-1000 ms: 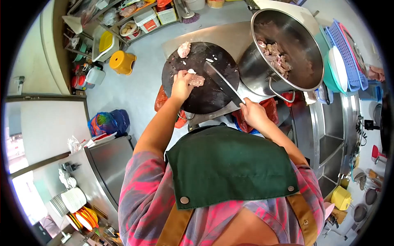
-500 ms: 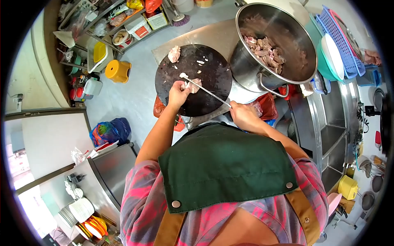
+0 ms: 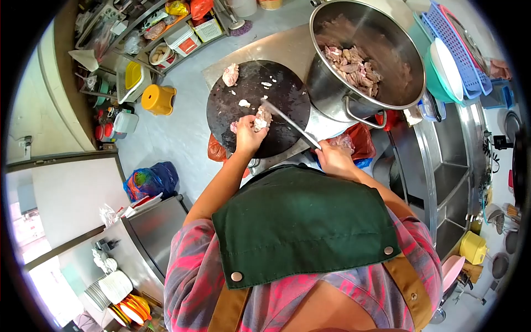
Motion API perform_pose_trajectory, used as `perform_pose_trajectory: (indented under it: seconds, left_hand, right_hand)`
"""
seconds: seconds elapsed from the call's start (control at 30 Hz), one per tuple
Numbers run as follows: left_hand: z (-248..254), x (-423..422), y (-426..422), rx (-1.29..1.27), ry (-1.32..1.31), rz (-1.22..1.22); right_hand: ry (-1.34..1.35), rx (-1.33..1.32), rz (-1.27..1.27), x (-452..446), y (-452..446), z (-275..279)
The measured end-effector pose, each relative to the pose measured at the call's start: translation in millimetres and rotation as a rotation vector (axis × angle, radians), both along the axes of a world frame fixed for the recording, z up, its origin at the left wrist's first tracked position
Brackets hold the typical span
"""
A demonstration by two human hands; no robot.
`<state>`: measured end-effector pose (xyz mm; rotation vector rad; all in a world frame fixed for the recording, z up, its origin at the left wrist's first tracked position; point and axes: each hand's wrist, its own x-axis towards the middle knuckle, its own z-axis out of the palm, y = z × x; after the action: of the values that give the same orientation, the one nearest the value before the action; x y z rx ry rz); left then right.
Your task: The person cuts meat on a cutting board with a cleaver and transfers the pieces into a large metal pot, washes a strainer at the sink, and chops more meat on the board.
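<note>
On the dark round chopping board [image 3: 287, 119], my left hand [image 3: 250, 136] is closed with its fingers on a piece of meat [image 3: 263, 117]. My right hand [image 3: 335, 159] grips the handle of a long knife [image 3: 293, 124], whose blade points up and left over the board, its tip beside that meat. A larger lump of meat [image 3: 230, 74] lies near the board's far left edge. A small white scrap [image 3: 244, 103] and several other bits are scattered on the board. Right of it, a tall steel pot [image 3: 326, 83] holds many pieces of cut meat [image 3: 354, 71].
The board rests on a metal surface [image 3: 221, 68]. A yellow stool [image 3: 159, 100] and a blue plastic bag [image 3: 160, 178] are on the floor at left. Shelves with tubs [image 3: 182, 41] stand at upper left. Blue baskets [image 3: 453, 47] and steel sinks [image 3: 451, 138] are at right.
The knife blade has moved right, away from my left fingers, and is turned more steeply. My left hand has shifted slightly right and down, and the white scrap now lies apart from the blade.
</note>
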<state>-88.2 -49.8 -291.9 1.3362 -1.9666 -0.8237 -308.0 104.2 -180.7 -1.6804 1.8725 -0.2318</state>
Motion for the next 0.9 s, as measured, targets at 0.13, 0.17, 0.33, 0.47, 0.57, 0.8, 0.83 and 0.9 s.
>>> perform_pose_trajectory:
  seconds: [0.13,0.17,0.33,0.47,0.57,0.8,0.83,0.9]
  left_hand:
    - [13,-6,1,0.285,-0.025,0.006]
    - [16,-6,1,0.277,-0.098,-0.004]
    - [4,-2,-9,0.093,-0.087,-0.124]
    - [2,-4,-14,0.18,-0.011,-0.064]
    - [-14,-8,-12,0.436,0.184,0.025]
    - [-28,1,-11,0.433,0.327,0.004]
    - [-27,1,-11,0.464,0.295,0.007]
    - [-30,4,-11,0.353,0.156,0.007]
  right_hand:
    - [0.03,0.017,0.135,8,-3,-6]
    - [0.067,0.035,0.17,10,-7,-6]
    - [0.161,-0.145,0.294,18,-22,-16]
    - [0.212,-0.151,0.318,27,-42,-12]
    - [0.155,-0.1,0.185,34,-61,-25]
    - [-0.036,-0.066,-0.065,29,-54,-36]
    - [-0.033,-0.072,-0.046,26,-51,-34]
    - [-0.029,-0.077,0.0,19,-44,-25]
